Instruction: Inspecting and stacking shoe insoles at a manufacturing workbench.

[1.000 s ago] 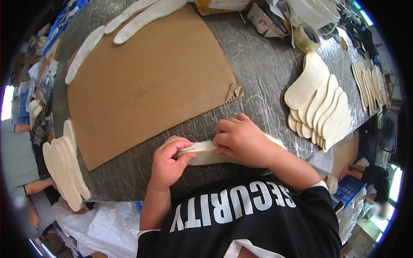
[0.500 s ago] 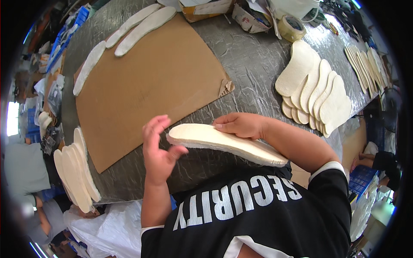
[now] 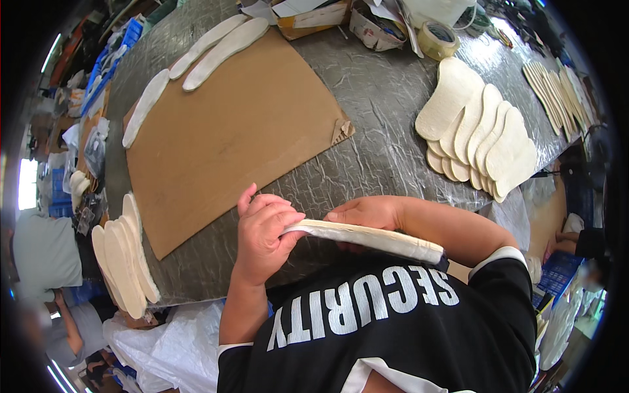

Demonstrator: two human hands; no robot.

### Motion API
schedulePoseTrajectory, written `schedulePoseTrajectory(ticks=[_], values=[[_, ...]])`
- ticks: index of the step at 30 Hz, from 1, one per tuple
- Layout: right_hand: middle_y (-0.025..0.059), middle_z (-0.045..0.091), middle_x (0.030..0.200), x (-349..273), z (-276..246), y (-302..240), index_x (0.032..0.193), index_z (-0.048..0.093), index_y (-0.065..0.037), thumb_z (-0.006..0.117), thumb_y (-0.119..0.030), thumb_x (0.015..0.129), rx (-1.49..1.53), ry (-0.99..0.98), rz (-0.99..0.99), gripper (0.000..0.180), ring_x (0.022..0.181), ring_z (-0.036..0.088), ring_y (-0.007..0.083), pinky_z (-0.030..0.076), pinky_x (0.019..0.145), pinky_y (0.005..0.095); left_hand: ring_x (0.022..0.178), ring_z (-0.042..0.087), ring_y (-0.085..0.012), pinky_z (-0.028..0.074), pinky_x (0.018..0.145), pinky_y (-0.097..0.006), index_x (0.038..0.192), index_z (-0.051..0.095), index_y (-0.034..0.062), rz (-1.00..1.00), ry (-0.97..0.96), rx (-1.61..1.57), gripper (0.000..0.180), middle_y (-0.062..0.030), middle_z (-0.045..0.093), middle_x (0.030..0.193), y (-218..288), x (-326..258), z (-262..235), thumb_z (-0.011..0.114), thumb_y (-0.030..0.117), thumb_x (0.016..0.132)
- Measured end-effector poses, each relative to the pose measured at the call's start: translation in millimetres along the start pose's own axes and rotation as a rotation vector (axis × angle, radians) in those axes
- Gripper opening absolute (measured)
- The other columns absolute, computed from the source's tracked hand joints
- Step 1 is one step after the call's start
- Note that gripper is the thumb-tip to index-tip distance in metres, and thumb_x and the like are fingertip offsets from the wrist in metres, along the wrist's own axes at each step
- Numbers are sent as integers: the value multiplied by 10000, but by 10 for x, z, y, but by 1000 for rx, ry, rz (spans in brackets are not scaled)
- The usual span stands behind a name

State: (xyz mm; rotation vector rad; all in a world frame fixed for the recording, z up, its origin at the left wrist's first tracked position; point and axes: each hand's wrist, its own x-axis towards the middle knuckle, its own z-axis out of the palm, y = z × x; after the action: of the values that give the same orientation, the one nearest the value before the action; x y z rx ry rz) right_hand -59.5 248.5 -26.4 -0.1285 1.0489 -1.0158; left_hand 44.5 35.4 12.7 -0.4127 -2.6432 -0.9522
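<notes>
A cream-topped insole (image 3: pixel 380 240) with a fluffy white underside is held in front of my chest, tilted so its long edge shows. My left hand (image 3: pixel 267 228) pinches its left end between thumb and fingers. My right hand (image 3: pixel 362 216) grips it near the middle, thumb on the upper side and the fingers mostly hidden behind. Beyond my hands lies a brown cardboard sheet (image 3: pixel 229 131) on the table. Along its far left edge rest white insoles, one of them (image 3: pixel 226 54) partly overlapping the sheet.
Overlapping cream insoles (image 3: pixel 481 134) are fanned out at the right, with thinner rows (image 3: pixel 557 98) farther right. Another pile of insoles (image 3: pixel 121 259) sits at the left table edge. Tape rolls (image 3: pixel 438 40) and an open carton (image 3: pixel 314 18) stand at the back.
My left hand has closed on the insole's left end, after being spread beside it. The insole has dropped nearer my chest and tipped, so its white side shows more.
</notes>
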Motion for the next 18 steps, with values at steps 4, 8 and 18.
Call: schedulePoseTrajectory(ticks=[4,8,18], values=[[96,680,991,-210,-324,11,1131,642,14,431,-442,1005,-352,-85,-399,518,883,620,203,479,845,350,785,610,-229,377,973,-457,794,685,76,-153,-80,-82,178,-46,659,759,-34,-47,7,782,127,653],[159,680,860,-397,-213,-278,1024,674,-13,528,-411,936,-979,27,-368,433,816,648,272,482,761,398,767,610,-235,409,923,-412,776,686,56,-231,-117,-143,154,-64,660,748,-72,-142,67,778,122,671],[133,678,920,-71,9,-160,943,663,-86,596,-427,854,-1658,629,-348,358,941,640,309,460,810,478,931,577,-259,394,915,-411,957,682,36,-374,-145,50,322,-100,650,991,-98,-203,286,778,205,699]])
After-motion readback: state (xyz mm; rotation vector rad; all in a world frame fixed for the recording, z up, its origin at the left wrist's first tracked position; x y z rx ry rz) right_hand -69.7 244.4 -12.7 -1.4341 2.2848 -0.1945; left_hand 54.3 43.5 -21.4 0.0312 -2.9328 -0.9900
